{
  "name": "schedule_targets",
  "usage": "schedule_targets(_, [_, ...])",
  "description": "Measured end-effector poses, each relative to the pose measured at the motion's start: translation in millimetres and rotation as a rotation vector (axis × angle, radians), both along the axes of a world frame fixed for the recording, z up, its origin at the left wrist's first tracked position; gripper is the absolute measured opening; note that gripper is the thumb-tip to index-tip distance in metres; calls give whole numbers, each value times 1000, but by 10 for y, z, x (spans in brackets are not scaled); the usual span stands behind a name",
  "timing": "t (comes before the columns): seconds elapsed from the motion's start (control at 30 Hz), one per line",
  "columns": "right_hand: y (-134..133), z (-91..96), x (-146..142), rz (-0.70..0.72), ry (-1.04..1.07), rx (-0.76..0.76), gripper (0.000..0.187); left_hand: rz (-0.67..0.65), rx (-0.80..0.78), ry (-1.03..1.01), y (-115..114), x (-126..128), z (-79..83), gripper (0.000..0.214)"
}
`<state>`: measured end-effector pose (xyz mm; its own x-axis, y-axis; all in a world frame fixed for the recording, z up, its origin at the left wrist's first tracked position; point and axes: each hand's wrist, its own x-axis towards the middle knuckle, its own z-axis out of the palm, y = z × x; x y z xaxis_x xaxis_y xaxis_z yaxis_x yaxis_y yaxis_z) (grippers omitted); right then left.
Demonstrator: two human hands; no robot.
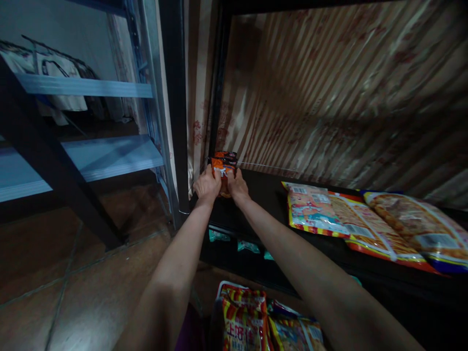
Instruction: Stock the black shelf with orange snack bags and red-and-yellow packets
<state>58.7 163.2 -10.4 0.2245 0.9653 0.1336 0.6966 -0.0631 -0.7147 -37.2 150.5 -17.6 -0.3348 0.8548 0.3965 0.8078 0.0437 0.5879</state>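
Both my hands grip a small orange and black snack packet [224,168] at the left end of the black shelf [263,187]. My left hand [208,185] is closed on its left side, and my right hand [237,187] on its right side, thumbs on the front. Another packet with a dark top edge [227,155] shows right behind it. The lower part of the held packet is partly covered by my fingers.
Several large snack bags [316,207] lie on the shelf to the right. Small green packets [248,245] sit on the level below. A container of red and yellow bags [243,317] stands near me. A black post [175,97] and blue shelving [109,156] stand left; a curtain [310,97] hangs behind.
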Motion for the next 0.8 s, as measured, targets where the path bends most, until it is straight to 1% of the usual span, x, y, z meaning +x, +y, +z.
schedule_targets(0.07, [-128,44,38,6,31,24,61,4,57,4,-27,4,14,44])
schedule_targets(0.13, [-300,72,85,36,70,61,58,-25,131,7,-54,3,29,43])
schedule_targets(0.2, [-506,69,139,78,94,117,56,-83,216,17,-115,8,41,42])
schedule_targets(0.27, [-743,32,198,115,114,188,54,-175,285,21,-253,38,37,41])
schedule_targets(0.3, [-875,1,229,132,132,226,53,-232,316,17,-361,65,22,40])
schedule_targets(0.37, [-1170,-80,299,167,184,304,50,-352,383,-8,-660,144,-49,40])
schedule_targets(0.43, [-1506,-188,389,202,240,377,48,-465,423,-48,-1047,247,-194,40])
schedule_targets(0.47, [-1683,-257,448,220,258,404,46,-517,414,-74,-1257,302,-298,38])
schedule_targets(0.5, [-1861,-339,519,222,272,420,45,-563,371,-107,-1469,355,-423,38])
schedule_targets(0.57, [-2203,-558,703,194,285,390,42,-578,212,-193,-1866,449,-723,36])
schedule_targets(0.6, [-2360,-697,813,157,280,353,39,-571,79,-217,-2040,485,-887,36])
schedule_targets(0.63, [-2507,-853,930,109,275,302,37,-531,-89,-227,-2194,513,-1051,36])
schedule_targets(0.7, [-2772,-1195,1164,43,284,129,37,-375,-468,-201,-2447,545,-1351,36])
schedule_targets(0.73, [-2894,-1363,1271,-12,286,17,36,-336,-553,-196,-2551,550,-1476,37])
schedule_targets(0.77, [-3013,-1518,1367,-44,277,-89,35,-321,-606,-193,-2645,549,-1579,38])
schedule_targets(0.8, [-3129,-1654,1448,-87,266,-142,33,-312,-646,-187,-2731,543,-1660,40])
